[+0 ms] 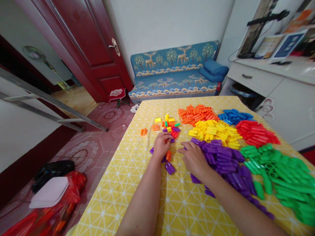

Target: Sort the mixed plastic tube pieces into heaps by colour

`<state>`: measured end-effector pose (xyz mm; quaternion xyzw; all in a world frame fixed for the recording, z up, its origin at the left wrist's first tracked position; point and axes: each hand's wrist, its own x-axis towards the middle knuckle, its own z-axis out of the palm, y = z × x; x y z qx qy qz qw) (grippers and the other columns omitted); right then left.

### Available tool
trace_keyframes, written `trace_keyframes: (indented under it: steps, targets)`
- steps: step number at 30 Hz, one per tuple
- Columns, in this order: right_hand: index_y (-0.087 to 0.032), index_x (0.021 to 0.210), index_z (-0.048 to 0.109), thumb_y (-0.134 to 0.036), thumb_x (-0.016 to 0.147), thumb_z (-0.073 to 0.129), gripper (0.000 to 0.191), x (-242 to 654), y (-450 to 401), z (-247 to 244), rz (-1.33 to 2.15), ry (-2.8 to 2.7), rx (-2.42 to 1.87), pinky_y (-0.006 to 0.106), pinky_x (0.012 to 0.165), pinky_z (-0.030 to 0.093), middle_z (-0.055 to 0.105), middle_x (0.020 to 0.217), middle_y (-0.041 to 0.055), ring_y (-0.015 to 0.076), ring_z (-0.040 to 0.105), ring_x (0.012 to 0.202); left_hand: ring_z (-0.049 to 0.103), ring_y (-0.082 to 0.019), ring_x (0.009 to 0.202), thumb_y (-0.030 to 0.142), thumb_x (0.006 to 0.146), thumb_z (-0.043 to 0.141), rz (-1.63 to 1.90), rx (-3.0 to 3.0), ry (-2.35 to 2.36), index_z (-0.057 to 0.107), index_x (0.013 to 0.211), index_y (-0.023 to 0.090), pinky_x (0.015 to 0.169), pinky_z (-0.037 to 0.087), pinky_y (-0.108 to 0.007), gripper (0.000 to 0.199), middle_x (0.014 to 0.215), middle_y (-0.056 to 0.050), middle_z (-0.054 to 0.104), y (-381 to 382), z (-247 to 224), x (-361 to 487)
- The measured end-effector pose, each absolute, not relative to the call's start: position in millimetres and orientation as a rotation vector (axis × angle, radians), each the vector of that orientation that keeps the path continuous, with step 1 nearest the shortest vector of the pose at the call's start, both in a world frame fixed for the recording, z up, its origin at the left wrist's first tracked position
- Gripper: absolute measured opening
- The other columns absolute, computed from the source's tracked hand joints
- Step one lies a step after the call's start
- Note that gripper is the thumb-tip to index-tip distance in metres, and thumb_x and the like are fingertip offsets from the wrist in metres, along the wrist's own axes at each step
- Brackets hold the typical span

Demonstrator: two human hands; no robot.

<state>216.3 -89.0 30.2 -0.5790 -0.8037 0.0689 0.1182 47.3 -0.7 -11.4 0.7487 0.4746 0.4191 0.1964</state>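
Note:
My left hand (162, 144) is over a small group of mixed pieces, its fingers curled together around something small and partly hidden. Purple pieces (169, 168) and an orange piece (168, 155) lie beside it. Just beyond are mixed red, yellow, green and orange pieces (169, 124). My right hand (193, 157) rests at the left edge of the purple pile (223, 159), fingers spread. Behind that pile lies a yellow pile (214, 131), then an orange pile (197, 114). Blue (235, 116), red (257, 132) and green (283, 173) piles lie to the right.
The table has a yellow patterned cloth (133, 183). Behind it stands a blue sofa (169, 73); a white cabinet (290, 105) is at the right. On the floor at left are red bags (76, 183) and a small stool (117, 93).

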Motion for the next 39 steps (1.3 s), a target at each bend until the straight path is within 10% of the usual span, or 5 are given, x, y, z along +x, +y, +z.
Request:
trace_keyframes:
  steps: [11, 30, 39]
  targets:
    - [-0.024, 0.098, 0.073, -0.013, 0.086, 0.052, 0.026, 226.8, -91.4, 41.0, 0.302, -2.316, -1.728, 0.03, 0.086, 0.043, 0.065, 0.095, 0.0064, 0.0209, 0.058, 0.098, 0.062, -0.02, 0.106, 0.002, 0.076, 0.057, 1.146, 2.111, 1.332, 0.076, 0.086, 0.021, 0.099, 0.049, -0.038, 0.028, 0.106, -0.005, 0.071, -0.5, -10.7, 46.8]
    - [-0.025, 0.102, 0.074, -0.023, 0.082, 0.059, 0.024, 291.8, -91.0, 77.2, 0.15, -2.162, -1.98, 0.035, 0.086, 0.048, 0.071, 0.105, 0.006, 0.0246, 0.065, 0.101, 0.062, -0.02, 0.106, 0.002, 0.076, 0.058, 1.164, 2.103, 1.321, 0.076, 0.086, 0.021, 0.099, 0.049, -0.039, 0.027, 0.105, -0.005, 0.071, -0.7, -10.5, 47.4]
    - [-0.013, 0.14, 0.045, -0.042, 0.069, 0.077, 0.084, 183.3, -109.4, 45.4, 0.497, -2.274, -1.655, 0.043, 0.105, 0.04, 0.052, 0.14, 0.0171, 0.0316, 0.05, 0.126, 0.062, -0.02, 0.105, 0.003, 0.077, 0.059, 1.173, 2.102, 1.315, 0.076, 0.085, 0.021, 0.099, 0.049, -0.037, 0.027, 0.104, -0.005, 0.072, -0.8, -10.0, 46.5]
